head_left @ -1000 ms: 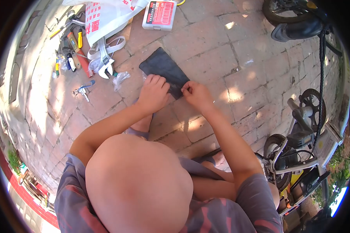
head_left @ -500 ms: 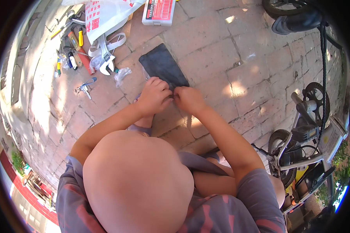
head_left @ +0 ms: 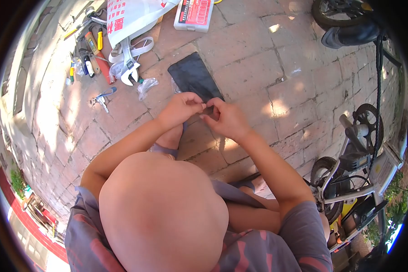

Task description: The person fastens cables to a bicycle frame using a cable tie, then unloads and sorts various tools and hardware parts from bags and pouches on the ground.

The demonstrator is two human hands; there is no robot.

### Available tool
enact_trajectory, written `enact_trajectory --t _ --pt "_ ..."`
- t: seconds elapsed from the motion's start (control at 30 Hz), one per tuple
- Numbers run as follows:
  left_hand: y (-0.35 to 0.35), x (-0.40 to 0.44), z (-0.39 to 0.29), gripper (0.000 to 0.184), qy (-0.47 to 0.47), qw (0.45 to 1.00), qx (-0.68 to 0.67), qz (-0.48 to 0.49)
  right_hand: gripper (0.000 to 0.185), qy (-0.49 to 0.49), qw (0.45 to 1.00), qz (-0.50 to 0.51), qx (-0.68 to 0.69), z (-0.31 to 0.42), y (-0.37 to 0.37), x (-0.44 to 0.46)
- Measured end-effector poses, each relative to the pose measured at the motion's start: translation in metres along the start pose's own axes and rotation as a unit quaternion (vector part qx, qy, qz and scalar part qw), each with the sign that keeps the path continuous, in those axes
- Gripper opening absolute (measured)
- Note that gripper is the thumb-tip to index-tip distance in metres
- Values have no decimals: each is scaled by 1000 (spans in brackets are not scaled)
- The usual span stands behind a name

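Observation:
My left hand point(head_left: 182, 110) is closed in a pinch at the near edge of a flat black rectangular piece point(head_left: 192, 75) on the paving. What its fingertips hold is too small to make out. Beside it, the thumb and forefinger of my right hand point(head_left: 230, 120) are apart, and the forefinger reaches toward the left fingertips. I see nothing held in the right hand. A bit of clear plastic point(head_left: 174, 86) shows at the black piece's left edge.
Left lie an adjustable wrench point(head_left: 129, 65), keys point(head_left: 103, 102), a yellow-handled tool point(head_left: 99, 40) and a clear plastic bag point(head_left: 146, 88). A printed white bag point(head_left: 133, 20) and red-labelled box point(head_left: 194, 16) are behind. A bicycle frame point(head_left: 349, 192) stands right.
My right hand's thumb and forefinger have parted, and the hand has shifted slightly right. My left hand has turned a little and stays pinched. The whole view has shifted slightly.

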State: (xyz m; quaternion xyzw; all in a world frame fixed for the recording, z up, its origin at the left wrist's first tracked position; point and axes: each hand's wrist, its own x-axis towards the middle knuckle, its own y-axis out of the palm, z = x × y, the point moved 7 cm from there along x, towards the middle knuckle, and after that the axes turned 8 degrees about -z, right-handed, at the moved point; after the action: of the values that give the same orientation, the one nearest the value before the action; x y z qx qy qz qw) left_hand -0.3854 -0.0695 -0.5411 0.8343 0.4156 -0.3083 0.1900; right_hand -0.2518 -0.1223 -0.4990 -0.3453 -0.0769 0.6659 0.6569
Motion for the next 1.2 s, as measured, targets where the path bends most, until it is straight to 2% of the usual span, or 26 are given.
enact_trajectory --t 0.1,0.17,0.27,0.5,0.7,0.8,0.83,0.93,1.03,1.13,1.17,1.2 --pt "-4 -2 -11 12 -25 1000 12 2 22 -13 999 -38 11 6 1 1" --pt "-7 0 -14 12 8 1000 21 -19 21 -36 996 -76 17 11 0 3" --pt "-5 1 -20 12 9 1000 19 -12 16 24 997 -53 53 11 -4 5" --pt "-7 4 -27 9 32 997 47 -46 9 -68 986 -140 66 16 -6 5" --pt "-8 6 -18 9 -60 992 105 -34 11 -72 990 -122 1 20 -11 2" --pt "-4 9 -9 10 -60 990 127 -14 12 -86 990 -116 5 17 -9 -3" --pt "-7 10 -8 10 -46 985 160 -42 12 -81 990 -113 12 16 -8 -3" --pt "-38 17 -24 12 91 933 294 -186 11 -80 989 -117 42 18 -7 -6" --pt "-94 35 -35 19 124 903 284 -297 10 -69 985 -144 59 10 -16 -3" --pt "-113 47 -55 15 158 900 278 -297 10 -52 984 -167 35 -1 -31 0" --pt "-100 38 -71 16 148 894 318 -278 10 -48 983 -174 22 -4 -35 1" --pt "-82 27 -89 18 251 851 378 -265 11 -58 983 -174 10 -4 -37 0"
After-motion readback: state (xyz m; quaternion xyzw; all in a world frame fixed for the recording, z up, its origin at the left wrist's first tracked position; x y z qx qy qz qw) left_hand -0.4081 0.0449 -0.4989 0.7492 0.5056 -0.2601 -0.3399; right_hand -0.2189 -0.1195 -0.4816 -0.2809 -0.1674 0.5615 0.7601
